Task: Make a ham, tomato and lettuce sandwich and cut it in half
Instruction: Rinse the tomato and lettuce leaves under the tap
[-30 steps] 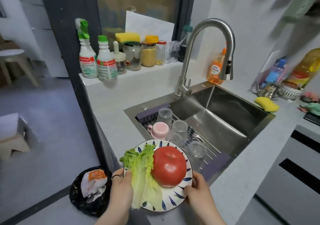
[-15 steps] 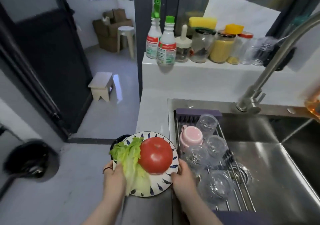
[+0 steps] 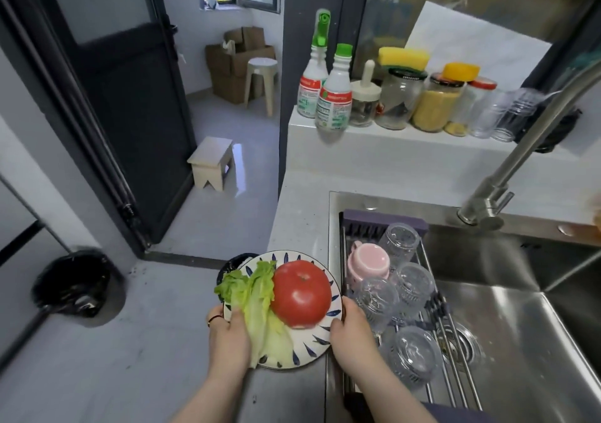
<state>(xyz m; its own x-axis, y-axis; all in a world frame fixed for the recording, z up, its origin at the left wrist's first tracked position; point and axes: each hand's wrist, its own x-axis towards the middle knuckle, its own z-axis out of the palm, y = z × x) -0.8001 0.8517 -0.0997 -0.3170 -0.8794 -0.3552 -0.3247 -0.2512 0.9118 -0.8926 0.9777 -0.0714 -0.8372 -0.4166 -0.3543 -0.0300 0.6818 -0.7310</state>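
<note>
A white plate point(image 3: 317, 346) with blue leaf marks carries a large red tomato point(image 3: 300, 292) and green lettuce leaves point(image 3: 257, 299). I hold it level in front of me, to the left of the sink and partly beyond the counter's left edge. My left hand point(image 3: 229, 338) grips the plate's left rim with the thumb pressing on the lettuce. My right hand point(image 3: 349, 328) grips the right rim beside the tomato. No ham, bread or knife is in view.
A steel sink point(image 3: 507, 318) on the right holds a rack with upturned glasses point(image 3: 398, 242) and a pink cup point(image 3: 369, 261). The tap point(image 3: 520, 159) arcs above. Bottles and jars point(image 3: 335, 97) line the ledge. A black bin point(image 3: 76, 284), a stool point(image 3: 213, 162) and an open doorway lie left.
My view has swung left from the sink and tap toward the doorway and floor. The plate stays in both hands and has shifted left, away from the sink.
</note>
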